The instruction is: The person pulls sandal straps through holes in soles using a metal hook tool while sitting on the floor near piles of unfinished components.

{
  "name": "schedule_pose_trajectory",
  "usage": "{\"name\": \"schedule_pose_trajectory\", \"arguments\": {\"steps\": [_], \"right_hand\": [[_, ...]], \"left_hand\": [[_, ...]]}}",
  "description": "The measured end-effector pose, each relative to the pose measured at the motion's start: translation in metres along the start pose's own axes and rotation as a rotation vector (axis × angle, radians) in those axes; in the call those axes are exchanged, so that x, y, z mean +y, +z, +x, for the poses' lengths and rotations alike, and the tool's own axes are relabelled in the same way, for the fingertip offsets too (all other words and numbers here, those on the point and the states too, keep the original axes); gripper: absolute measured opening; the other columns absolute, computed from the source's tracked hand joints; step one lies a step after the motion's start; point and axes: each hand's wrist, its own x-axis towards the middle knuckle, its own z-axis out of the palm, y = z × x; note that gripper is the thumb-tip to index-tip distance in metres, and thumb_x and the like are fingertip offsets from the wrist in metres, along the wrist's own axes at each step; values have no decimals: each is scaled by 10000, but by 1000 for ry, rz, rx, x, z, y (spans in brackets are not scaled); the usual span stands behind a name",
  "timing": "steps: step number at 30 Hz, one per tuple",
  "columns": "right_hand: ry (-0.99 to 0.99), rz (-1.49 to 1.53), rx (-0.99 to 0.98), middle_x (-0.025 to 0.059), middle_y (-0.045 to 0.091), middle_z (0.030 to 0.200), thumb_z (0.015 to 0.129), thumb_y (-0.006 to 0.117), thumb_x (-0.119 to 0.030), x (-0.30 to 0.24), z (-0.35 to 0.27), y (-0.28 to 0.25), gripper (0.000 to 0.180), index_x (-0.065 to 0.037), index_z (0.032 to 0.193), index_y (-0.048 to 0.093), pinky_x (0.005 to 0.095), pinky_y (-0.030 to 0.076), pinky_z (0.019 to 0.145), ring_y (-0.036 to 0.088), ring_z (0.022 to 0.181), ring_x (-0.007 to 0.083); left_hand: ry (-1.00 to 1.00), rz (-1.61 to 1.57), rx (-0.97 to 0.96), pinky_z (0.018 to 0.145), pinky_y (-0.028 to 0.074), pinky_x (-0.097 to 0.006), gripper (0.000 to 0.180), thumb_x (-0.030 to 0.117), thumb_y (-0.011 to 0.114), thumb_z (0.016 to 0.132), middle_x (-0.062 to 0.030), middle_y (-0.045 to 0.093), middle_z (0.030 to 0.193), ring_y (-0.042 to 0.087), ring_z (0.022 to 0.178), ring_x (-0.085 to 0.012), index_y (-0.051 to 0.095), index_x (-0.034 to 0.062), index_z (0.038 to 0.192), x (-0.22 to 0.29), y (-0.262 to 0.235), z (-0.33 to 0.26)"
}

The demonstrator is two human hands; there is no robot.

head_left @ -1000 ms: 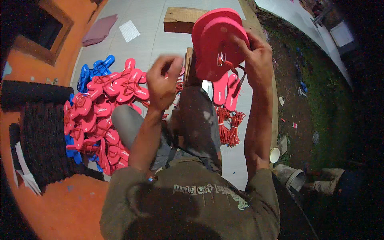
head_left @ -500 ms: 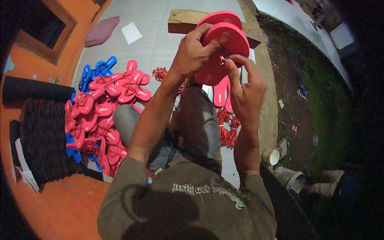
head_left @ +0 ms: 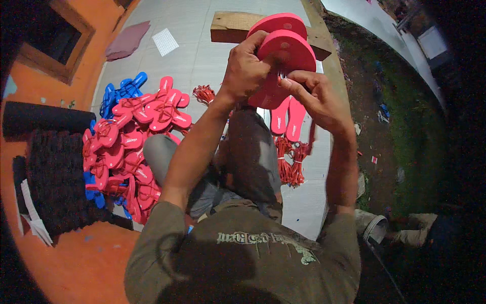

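Grey floor, wooden block at far edge. Left hand and right hand both clamp two red flip-flop soles; two more soles lie below.

Two hands showing, left hand and right hand, both gripping one red sole; a second red sole sitting behind it. Two more bare red soles lying flat on the floor. Two bundles of red straps lying beside the knee, a third bundle farther off. One wooden block. Finished red sandals piling up, too many to count; blue sandals numbering at least three.
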Motion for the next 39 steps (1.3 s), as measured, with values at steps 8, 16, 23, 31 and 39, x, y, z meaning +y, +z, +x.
{"name": "schedule_pose_trajectory", "arguments": {"steps": [8, 16, 23, 31, 39], "right_hand": [[-145, -474, -221, 171, 537, 605, 813, 513, -259, -24, 20, -30, 289, 14, 734, 570, 379, 412, 543, 536, 571, 312], [25, -98, -397, 47, 461, 549, 812, 525, -268, -13, 23, -38, 296, 19, 752, 566, 292, 357, 485, 435, 518, 118], [-101, -554, -346, 170, 493, 594, 772, 566, -196, -33, 24, -36, 224, 27, 786, 578, 362, 372, 516, 426, 502, 273], [170, -59, -285, 169, 579, 662, 793, 532, -170, -26, 17, -34, 204, 15, 844, 600, 340, 435, 544, 569, 581, 245], [-60, -422, -66, 143, 602, 674, 806, 556, -213, -28, 8, -25, 244, 25, 830, 602, 297, 438, 558, 571, 596, 156]], "left_hand": [[182, 213, 108, 648, 461, -310, 239, 91, 618, 662, -129, 613, 769, 606, 698, -233, 561, 33, 887, 11, 4, 0], [168, 257, -51, 669, 460, -276, 217, 80, 605, 698, -82, 614, 808, 580, 762, -151, 551, 26, 901, 17, -5, 10], [209, 223, -31, 641, 471, -317, 218, 114, 639, 677, -120, 616, 756, 612, 712, -235, 561, 38, 866, 13, -5, 6], [172, 73, 7, 650, 466, -299, 231, 144, 657, 693, -106, 619, 769, 608, 719, -192, 559, 41, 874, 3, -1, 10], [35, 87, -50, 737, 444, -258, 275, 142, 645, 751, -59, 600, 900, 553, 825, -114, 532, 32, 976, 6, -5, 3]]}}
